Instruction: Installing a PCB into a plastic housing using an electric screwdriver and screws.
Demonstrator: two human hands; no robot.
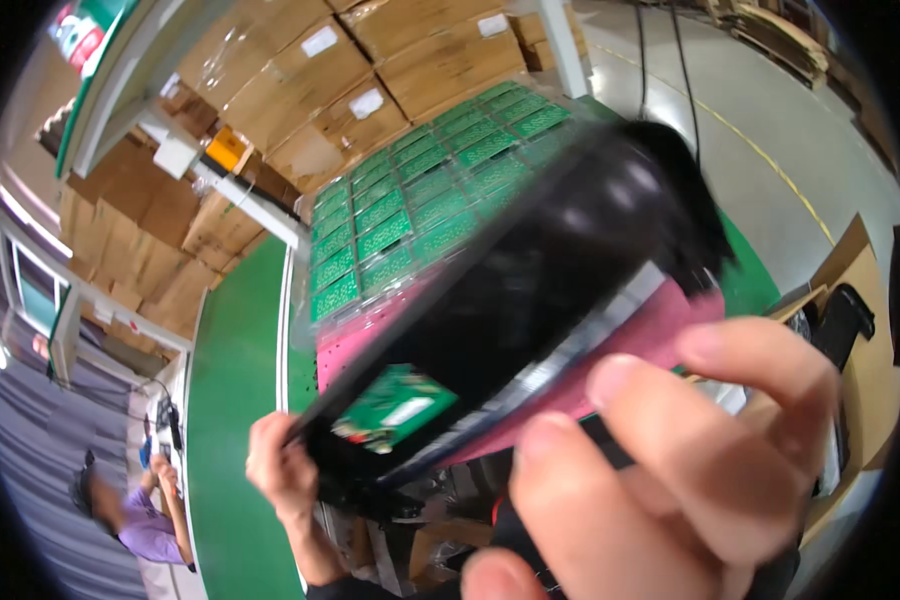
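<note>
A long glossy black plastic housing is tilted up across the middle of the view, smeared by motion at its far right end. Near its left end sits a small green circuit board, and a silvery strip runs along its lower edge. My left hand grips the housing's lower left corner, thumb and fingers closed round it. Close in front, large and blurred, my right hand is curled with its fingers apart. Nothing shows between those fingers, and they appear apart from the housing.
Behind the housing, rows of green circuit boards lie on a pink sheet on the green table. Stacked cardboard boxes stand beyond. An opened carton with black parts is at right. A person in purple works at far left.
</note>
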